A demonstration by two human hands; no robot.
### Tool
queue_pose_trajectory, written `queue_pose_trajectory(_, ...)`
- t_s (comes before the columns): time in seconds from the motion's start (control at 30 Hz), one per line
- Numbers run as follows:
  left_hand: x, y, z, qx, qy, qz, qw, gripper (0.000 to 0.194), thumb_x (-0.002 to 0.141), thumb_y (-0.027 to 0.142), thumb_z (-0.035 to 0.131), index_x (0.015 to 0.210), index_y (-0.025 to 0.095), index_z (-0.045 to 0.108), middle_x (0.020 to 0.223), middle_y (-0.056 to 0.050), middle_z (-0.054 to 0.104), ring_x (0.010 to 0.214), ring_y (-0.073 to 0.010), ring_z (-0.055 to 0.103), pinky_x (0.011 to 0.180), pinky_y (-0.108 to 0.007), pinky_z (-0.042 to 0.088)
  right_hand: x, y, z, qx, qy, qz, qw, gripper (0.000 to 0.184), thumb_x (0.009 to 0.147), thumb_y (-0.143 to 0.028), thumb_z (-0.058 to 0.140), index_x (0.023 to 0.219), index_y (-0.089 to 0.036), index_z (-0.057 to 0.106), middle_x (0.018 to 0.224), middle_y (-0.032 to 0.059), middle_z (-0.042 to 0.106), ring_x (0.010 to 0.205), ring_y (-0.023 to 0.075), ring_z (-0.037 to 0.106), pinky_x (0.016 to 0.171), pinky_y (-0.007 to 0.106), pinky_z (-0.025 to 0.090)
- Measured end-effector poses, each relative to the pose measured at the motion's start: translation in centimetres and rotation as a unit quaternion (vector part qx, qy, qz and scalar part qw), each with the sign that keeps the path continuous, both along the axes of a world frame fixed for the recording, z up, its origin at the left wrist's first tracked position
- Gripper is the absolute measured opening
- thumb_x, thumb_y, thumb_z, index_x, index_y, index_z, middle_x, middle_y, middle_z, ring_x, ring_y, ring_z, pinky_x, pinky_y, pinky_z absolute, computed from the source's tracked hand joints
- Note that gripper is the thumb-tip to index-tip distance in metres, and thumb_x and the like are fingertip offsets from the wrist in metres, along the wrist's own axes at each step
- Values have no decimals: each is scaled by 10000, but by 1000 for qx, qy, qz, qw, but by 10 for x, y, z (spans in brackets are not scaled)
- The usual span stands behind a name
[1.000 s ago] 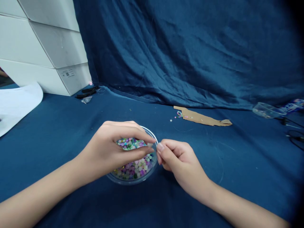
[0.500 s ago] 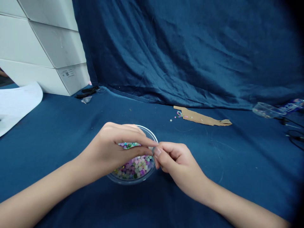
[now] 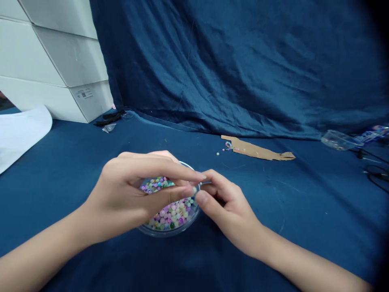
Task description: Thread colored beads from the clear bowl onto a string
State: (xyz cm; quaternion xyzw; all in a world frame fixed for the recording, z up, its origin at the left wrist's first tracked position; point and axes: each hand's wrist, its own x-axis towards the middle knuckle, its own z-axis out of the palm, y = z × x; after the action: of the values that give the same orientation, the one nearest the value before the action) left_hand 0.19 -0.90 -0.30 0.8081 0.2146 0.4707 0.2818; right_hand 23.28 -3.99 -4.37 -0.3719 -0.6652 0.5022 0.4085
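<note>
Curling over a clear bowl (image 3: 168, 234) at 6 o'clock on dark blue cloth (image 3: 282, 243), the left hand (image 3: 127, 190) stands half closed, while the right hand (image 3: 227, 207) pinches in from the other side, nearly meeting the left fingertips (image 3: 191, 190) at the rim; whether either has hold of a bead cannot be told. The round, glossy beads (image 3: 172, 215), pink, green and white, look light, slippery and apt to roll, best taken between fingertip pads. A few more lie on a cardboard strip (image 3: 255, 151) at 1 o'clock. A printed label (image 3: 84, 94) on the white box (image 3: 60, 56) at 11 o'clock is too small to read
</note>
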Motion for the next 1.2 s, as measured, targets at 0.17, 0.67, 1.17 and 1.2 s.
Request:
queue_pose_trajectory(0.17, 1, -1, 5, -24, 1, 0, 1000, 374, 879, 86, 870, 1111, 379, 852, 958, 68, 829, 874, -136, 752, 722, -231, 601, 0, 3, -1, 80, -30, -13, 996, 273, 1109, -428, 630, 960, -219, 723, 717, -37, 549, 655, 129, 459, 623, 285, 350)
queue_pose_trajectory(0.67, -6, 34, -16, 118, 446, 185, 868, 173, 945, 218, 737, 962, 287, 895, 1267, -110, 686, 1173, -330, 576, 933, -487, 579, 0, 13, -6, 193, 94, -191, 958, 245, 1128, -329, 622, 926, -260, 744, 936, 9, 671, 938, 176, 633, 877, 331, 485)
queue_pose_trajectory(1.17, -6, 24, -5, 6, 128, 68, 989, 21, 934, 221, 833, 917, 225, 822, 957, -11, 820, 976, -191, 719, 907, -315, 575, 3, 6, -2, 98, 4, -69, 993, 325, 1118, -408, 597, 872, -217, 689, 680, -40, 483, 614, 118, 392, 558, 264, 329)
queue_pose_trajectory(1.2, -5, 21, -2, -49, 93, 48, 993, 20, 923, 227, 845, 909, 225, 830, 942, -7, 831, 944, -178, 749, 867, -282, 595, 3, 5, -2, 106, -7, -64, 992, 328, 1119, -403, 590, 865, -215, 678, 671, -43, 473, 607, 117, 390, 556, 262, 329)
